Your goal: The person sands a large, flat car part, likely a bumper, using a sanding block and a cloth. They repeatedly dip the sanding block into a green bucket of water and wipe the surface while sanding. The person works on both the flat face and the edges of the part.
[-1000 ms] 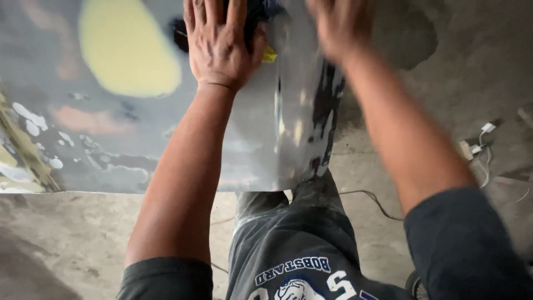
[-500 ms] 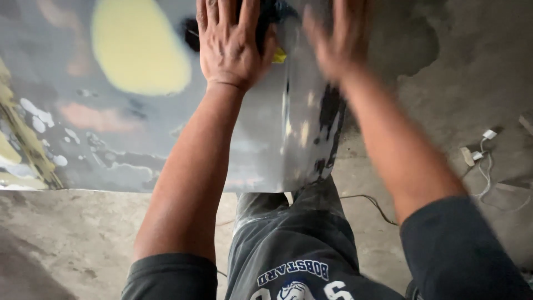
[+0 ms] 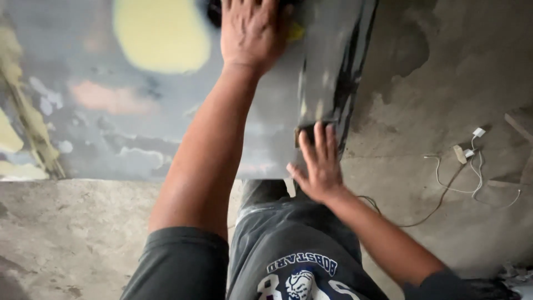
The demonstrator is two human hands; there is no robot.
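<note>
The left hand (image 3: 250, 33) lies flat, fingers spread, pressing down on a dark block (image 3: 215, 10) with a bit of yellow (image 3: 296, 32) showing beside it, near the far edge of the panel (image 3: 139, 128). It looks like a sanding pad, though most of it is hidden under the palm, so whether the fingers curl round it I cannot tell. The right hand (image 3: 316, 164) is open too, fingers apart, resting against the panel's near right corner, at a small dark recess (image 3: 308, 133); it grips nothing and seems only to steady the panel against the push of the other hand.

The panel is a grey sheet of bodywork, patched with a large pale yellow filler spot (image 3: 161, 33) left of the block, a pinkish patch (image 3: 105, 97) and whitish flecks nearer its left edge. Its right edge curves down, dark and glossy.

It sits low over a rough concrete floor (image 3: 444, 83), stained darker just right of the panel. A thin white cable with plugs (image 3: 472, 150) lies well right of it. The person's grey trousers (image 3: 294, 239) show below the panel.
</note>
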